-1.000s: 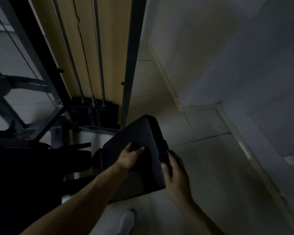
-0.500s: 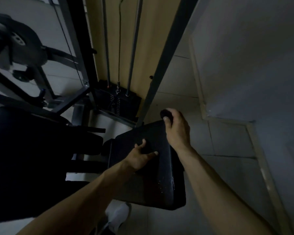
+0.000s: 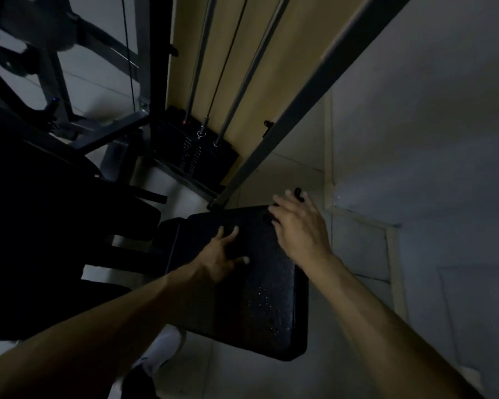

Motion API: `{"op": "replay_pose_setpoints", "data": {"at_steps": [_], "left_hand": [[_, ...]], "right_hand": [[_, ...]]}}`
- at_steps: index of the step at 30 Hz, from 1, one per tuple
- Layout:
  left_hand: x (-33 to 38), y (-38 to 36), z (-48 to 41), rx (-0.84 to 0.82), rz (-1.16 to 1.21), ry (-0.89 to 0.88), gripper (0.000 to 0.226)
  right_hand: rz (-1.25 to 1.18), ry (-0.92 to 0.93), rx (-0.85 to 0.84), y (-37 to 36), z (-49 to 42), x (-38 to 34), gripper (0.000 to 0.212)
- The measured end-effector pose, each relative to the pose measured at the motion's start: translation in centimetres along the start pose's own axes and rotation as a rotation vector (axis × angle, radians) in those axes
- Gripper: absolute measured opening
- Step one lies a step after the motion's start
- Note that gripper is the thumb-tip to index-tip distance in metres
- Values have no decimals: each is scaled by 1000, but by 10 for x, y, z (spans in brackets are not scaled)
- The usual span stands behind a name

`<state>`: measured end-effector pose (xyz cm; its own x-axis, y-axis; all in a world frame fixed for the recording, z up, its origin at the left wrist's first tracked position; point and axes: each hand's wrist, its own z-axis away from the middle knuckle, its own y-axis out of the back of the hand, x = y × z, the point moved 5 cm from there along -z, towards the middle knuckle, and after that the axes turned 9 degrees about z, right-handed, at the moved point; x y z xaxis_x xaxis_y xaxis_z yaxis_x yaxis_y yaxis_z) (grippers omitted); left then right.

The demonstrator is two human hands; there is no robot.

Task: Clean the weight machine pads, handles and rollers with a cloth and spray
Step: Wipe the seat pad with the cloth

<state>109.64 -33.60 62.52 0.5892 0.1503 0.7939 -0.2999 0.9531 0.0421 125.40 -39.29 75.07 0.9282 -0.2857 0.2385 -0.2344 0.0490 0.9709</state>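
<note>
White shoe (image 3: 163, 348) on the tiled floor (image 3: 357, 246) at the bottom edge. Black pad (image 3: 260, 312) sits centre frame, tilted, with spray droplets (image 3: 267, 298) on its near right part. Left hand (image 3: 219, 262) lies flat on the pad's middle, fingers spread. Right hand (image 3: 300, 228) is over the pad's far right corner, fingers loosely spread. A small dark piece (image 3: 298, 194) shows at the fingertips; can't tell if it is touched. Beyond: weight stack (image 3: 196, 152), two guide rods (image 3: 198, 61) with a cable (image 3: 228, 53) between them, and a grey frame upright (image 3: 300, 102). Wall (image 3: 444, 139) on the right.
</note>
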Motion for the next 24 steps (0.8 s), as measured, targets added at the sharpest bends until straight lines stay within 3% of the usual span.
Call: {"op": "replay_pose_setpoints", "data": {"at_steps": [3,8,10,15,18,21,24], "left_hand": [[-8,4,2,-5,-8,-56,91],[-14,8,-7,-68,-152,-107,102],[-15,9,-4,-77,-144,-108,100],[-19,17,-2,-145,-244,-93,104],[-20,24,1,-123,-157,-159,94],[-27,45,-3,-54,-131,-198,78],[-41,64,-17,23,-202,-131,84]], "right_hand": [[-12,-3,-63,-2,3,-27,26],[0,259,-249,7,94,-88,44],[75,289,-231,8,90,-79,43],[159,18,-95,6,13,-31,33],[107,-75,-96,-7,3,-44,43],[62,129,-138,-17,46,-96,38],[42,373,-236,-22,85,-124,32]]}}
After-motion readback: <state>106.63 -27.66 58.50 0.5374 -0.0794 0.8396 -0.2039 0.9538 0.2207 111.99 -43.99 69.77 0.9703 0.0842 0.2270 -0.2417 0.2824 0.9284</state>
